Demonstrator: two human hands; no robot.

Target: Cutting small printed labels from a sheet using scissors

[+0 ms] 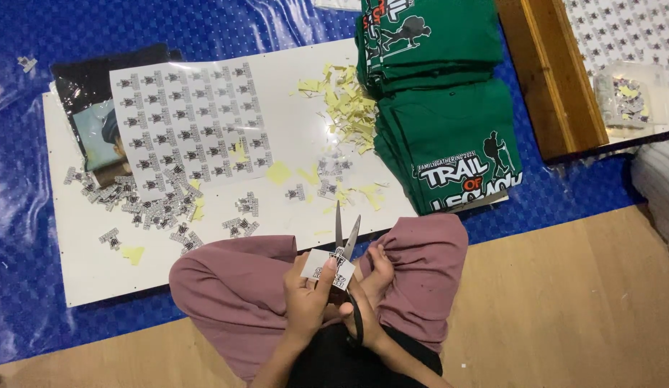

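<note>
The left hand (307, 298) is pinching a small printed label strip (327, 268) over the lap, while the right hand (363, 302) is gripping black-handled scissors (345, 244), blades parted at the strip; next likely calls for closing squarely between prints. Beyond the scissors, cut labels (154, 205) are lying on the white surface (83, 266), then green shirts (449, 144)

A white label sheet (190, 129) lies on the board above loose cut labels (144, 201).

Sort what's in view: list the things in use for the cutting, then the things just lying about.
In use: scissors in right hand; paper label in left hand; printed sheet; cut labels; yellow scraps.

Lying about: green shirts; dark packet; wooden frame; blue tarp.
</note>
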